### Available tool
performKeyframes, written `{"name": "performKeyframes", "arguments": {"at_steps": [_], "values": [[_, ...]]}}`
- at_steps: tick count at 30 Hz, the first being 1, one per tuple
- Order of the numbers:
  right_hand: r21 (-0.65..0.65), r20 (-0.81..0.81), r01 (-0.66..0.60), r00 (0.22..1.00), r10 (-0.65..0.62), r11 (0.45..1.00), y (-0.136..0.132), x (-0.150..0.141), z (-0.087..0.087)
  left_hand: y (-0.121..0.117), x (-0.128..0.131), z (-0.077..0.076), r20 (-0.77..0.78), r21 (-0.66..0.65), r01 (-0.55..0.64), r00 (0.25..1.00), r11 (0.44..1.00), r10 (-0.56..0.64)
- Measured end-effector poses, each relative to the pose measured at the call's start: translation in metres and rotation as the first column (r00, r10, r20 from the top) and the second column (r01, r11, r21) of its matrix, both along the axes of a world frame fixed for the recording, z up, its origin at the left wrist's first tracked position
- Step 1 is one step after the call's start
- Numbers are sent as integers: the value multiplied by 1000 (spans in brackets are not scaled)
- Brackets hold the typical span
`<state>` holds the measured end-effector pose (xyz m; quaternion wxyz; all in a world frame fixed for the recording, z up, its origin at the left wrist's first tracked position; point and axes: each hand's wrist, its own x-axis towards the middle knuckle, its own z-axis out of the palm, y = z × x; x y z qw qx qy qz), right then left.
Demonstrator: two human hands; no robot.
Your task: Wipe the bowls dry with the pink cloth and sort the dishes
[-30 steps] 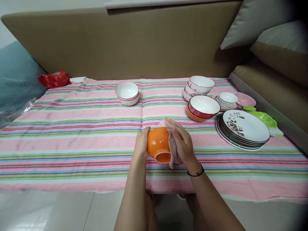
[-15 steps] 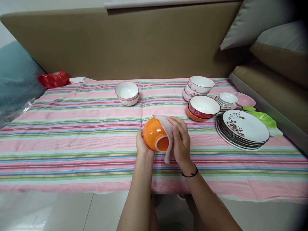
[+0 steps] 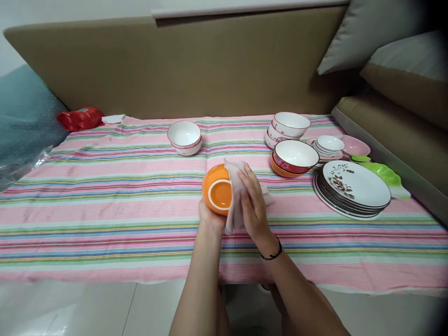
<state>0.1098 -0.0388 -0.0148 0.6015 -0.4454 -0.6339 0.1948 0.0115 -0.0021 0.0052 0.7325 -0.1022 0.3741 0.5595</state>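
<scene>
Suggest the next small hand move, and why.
I'd probably slide the cloth left across the base of the orange bowl: the right hand holds it against the bowl's right side, the left hand supports the bowl, and most of the base is uncovered, facing the camera.

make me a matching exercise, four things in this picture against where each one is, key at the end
1. glossy orange ceramic bowl with a white foot ring
2. thin pale cloth
3. round white plates with a brown floral pattern
4. shiny red bundle

A. stacked at the right
B. held in the left hand
C. at the back left of the pink striped cover
D. partly under the right hand

Pairs: 1-B, 2-D, 3-A, 4-C
</scene>
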Motion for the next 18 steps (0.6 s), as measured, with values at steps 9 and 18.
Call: {"name": "performKeyframes", "arguments": {"at_steps": [9, 18], "values": [[-480, -466, -16, 852, -239, 877, 17, 23, 4, -8, 2, -5, -445, 20, 39, 895, 999, -26], [-421, -442, 37, 864, -241, 906, 15, 44, -17, -9, 2, -10, -453, 254, 157, 891, 954, -26]]}}
